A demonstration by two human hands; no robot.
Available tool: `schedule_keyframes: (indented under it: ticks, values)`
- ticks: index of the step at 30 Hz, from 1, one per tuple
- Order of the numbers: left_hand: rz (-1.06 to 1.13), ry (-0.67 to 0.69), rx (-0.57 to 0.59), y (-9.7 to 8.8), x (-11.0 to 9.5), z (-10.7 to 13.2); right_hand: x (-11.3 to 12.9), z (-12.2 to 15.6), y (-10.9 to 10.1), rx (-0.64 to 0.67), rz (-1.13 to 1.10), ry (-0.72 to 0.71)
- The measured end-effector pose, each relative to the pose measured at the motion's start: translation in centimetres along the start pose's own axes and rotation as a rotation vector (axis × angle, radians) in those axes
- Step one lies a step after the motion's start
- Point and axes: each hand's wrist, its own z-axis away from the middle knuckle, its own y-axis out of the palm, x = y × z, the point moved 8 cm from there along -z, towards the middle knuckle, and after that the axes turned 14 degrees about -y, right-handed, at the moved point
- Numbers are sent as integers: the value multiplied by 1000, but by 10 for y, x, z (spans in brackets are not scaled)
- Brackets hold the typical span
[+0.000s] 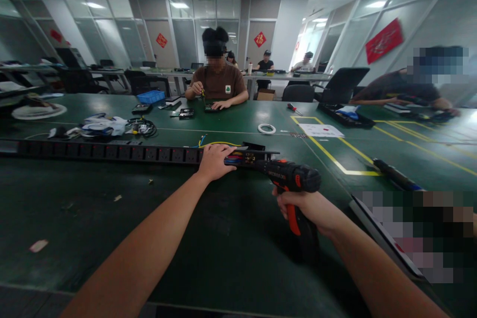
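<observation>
A long black power strip (122, 153) with a row of sockets lies across the green table. Its right end is uncovered, and coloured wires (234, 158) show inside. My left hand (215, 163) rests over the strip beside this opening, thumb toward the wires, fingers bent over its far edge. In my right hand (298, 203) is a black and orange cordless drill (292, 175), gripped by its handle. The drill's nose points left at the strip's uncovered end; whether its tip touches anything there is too small to tell. Yellow and blue wires (216, 142) run behind the strip.
Behind the strip lie bundled cables (141, 127), a white tape ring (267, 129), a screwdriver (292, 107) and a paper sheet (321, 130). A black tool (397, 175) lies at right. Across the table a person (218, 79) handles a small device; another person (395, 87) works at far right.
</observation>
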Motion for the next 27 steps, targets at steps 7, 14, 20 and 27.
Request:
schedule_keyframes:
  ticks: [7,14,20,27]
  values:
    - [8,8,3,-1,-2,1,1,1,0,-2,-7,3]
    - [-4,10,-10,-2,-2,1,3,-1,1,14,-3,-20]
    - [-12,4,-6,0,0,0,2,0,1,6,-14,-13]
    - [-1,-2,2,2,1,0,3,0,1,12,5,-6]
